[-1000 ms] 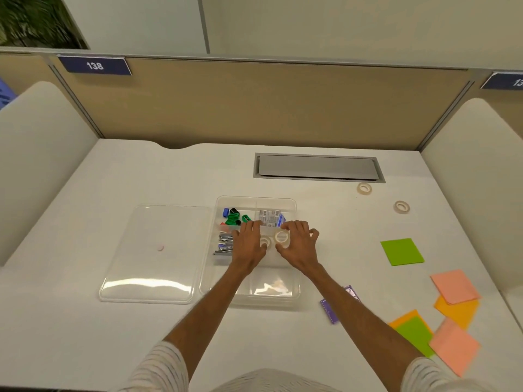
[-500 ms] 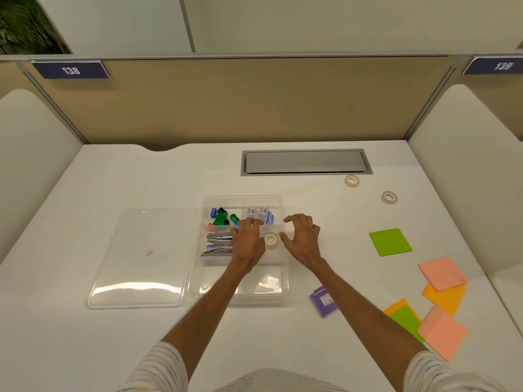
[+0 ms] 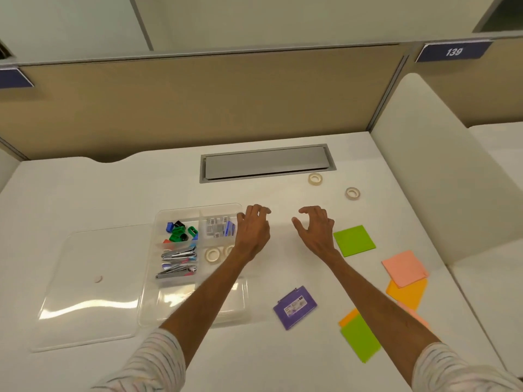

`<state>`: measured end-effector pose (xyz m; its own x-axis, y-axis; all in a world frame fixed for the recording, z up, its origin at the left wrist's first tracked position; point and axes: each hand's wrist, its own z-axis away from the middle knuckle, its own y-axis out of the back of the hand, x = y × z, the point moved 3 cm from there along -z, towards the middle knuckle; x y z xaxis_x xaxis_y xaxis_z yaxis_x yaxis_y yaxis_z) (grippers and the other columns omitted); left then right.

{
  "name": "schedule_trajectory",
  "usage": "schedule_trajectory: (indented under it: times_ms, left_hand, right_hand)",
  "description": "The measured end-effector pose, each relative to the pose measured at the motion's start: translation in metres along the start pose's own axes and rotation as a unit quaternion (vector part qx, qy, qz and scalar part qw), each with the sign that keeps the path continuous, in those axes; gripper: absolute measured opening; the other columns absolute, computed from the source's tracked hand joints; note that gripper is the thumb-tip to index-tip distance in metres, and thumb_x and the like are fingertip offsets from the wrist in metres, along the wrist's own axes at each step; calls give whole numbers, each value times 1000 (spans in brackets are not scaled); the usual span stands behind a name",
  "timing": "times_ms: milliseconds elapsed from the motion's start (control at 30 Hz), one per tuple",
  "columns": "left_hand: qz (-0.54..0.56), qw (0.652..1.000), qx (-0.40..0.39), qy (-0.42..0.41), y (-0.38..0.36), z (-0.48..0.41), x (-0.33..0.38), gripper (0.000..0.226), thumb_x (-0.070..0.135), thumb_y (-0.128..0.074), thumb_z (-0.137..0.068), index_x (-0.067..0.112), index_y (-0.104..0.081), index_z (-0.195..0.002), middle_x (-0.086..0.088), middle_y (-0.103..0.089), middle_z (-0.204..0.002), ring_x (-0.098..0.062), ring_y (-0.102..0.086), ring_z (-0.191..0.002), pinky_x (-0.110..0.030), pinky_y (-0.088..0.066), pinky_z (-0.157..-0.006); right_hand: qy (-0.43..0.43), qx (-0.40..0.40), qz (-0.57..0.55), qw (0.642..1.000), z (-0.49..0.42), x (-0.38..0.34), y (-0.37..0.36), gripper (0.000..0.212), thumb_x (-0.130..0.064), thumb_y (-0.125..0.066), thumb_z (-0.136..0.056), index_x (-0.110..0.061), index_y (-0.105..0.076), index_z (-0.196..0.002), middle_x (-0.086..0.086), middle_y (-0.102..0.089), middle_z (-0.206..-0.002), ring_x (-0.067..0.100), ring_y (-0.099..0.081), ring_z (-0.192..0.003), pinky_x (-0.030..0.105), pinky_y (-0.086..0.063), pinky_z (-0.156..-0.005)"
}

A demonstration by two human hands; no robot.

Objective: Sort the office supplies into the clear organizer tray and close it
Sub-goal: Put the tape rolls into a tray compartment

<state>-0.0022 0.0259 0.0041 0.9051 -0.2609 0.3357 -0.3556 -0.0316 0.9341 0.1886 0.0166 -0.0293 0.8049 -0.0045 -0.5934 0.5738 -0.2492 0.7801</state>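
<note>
Clear plastic, the organizer tray (image 3: 147, 278) sits open on the white desk (image 3: 85, 193), its long axis running from us toward the partition (image 3: 198, 108); its far right corner lies under the left hand (image 3: 253, 233), whose fingers (image 3: 261, 210) are loosely curled, a little spread, and hold nothing; whether their tips touch the desk past the rim we cannot tell. The right hand (image 3: 314, 230) hangs beside it and apart from it, its fingers (image 3: 312, 212) half curled, the thumb held wide, gripping nothing; bare desk shows between the two hands.

Just left of the left fingers, in the tray's far compartments, we see the staple boxes (image 3: 219, 230), and further left the small coloured pieces (image 3: 179, 233), green, blue and black; nearer us than those fingers the boxed tape roll (image 3: 212, 254) lies flat by the left wrist, with a second roll half hidden behind that wrist; the staplers (image 3: 177, 263) lie further left, their long axes across the tray. The lid (image 3: 93, 278) lies flat just beside the tray's left wall.

Beyond the right fingers the far tape roll (image 3: 315, 178) sits by the grey hatch (image 3: 266, 165); the side tape roll (image 3: 352, 193) lies further right; the green pad (image 3: 353, 240) is just right of the right hand; the pink pad (image 3: 404, 268) and orange pad (image 3: 407, 291) lie further right and nearer us; the purple box (image 3: 295, 306) lies between our forearms.
</note>
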Motion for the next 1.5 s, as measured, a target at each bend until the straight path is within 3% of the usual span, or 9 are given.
schedule_trajectory:
  times_ms: [367,500,600,800,967,1100,1500]
  left_hand:
    - [34,998,-49,-25,-69,-79,51,32,14,-51,-92,16,-52,-125,-3,-53,-125,-24,-49,-116,-38,-40,-88]
    - [51,995,-88,-12,-92,-113,67,48,26,-51,-94,15,-40,-139,-7,-43,-139,-26,-44,-125,-40,-41,-95]
    - [81,990,-118,5,-108,-138,74,60,32,-53,-93,17,-28,-146,-7,-32,-149,-27,-39,-131,-45,-45,-97]
    - [39,990,-134,0,-123,-185,88,69,37,-60,-88,22,-26,-146,-1,-26,-154,-29,-34,-131,-48,-41,-95]
    - [38,991,-127,6,-126,-187,104,43,25,-56,-91,17,-44,-132,-1,-44,-137,-28,-39,-123,-44,-38,-88]
    - [29,991,-129,-11,-121,-165,106,28,25,-56,-91,13,-57,-116,-5,-49,-128,-26,-42,-119,-40,-39,-87]
    - [103,991,-83,35,-49,-88,68,24,31,-54,-95,10,-58,-106,-8,-53,-122,-26,-46,-114,-41,-45,-90]
  right_hand:
    - [-91,31,18,995,-56,96,32,42,-40,-65,-85,-18,-52,-119,2,-51,-122,24,-45,-119,44,-37,-87]
    - [-139,51,3,989,-75,128,38,59,-39,-70,-80,-12,-44,-126,7,-42,-129,29,-48,-117,48,-49,-81]
    - [-160,70,-15,985,-87,145,43,68,-36,-74,-76,-11,-41,-129,7,-39,-129,28,-52,-112,43,-53,-74]
    - [-210,66,31,975,-103,163,40,65,-44,-69,-78,-16,-44,-132,3,-46,-130,25,-50,-117,43,-50,-77]
    - [-195,83,38,977,-97,161,37,50,-41,-70,-79,-19,-55,-121,3,-51,-123,26,-52,-110,40,-50,-72]
    - [-208,52,-5,977,-93,156,38,51,-41,-73,-76,-21,-57,-120,1,-52,-122,22,-53,-112,40,-48,-81]
    - [-136,-33,-56,989,-51,69,21,49,-39,-73,-76,-19,-55,-116,2,-54,-115,25,-51,-113,45,-41,-90]
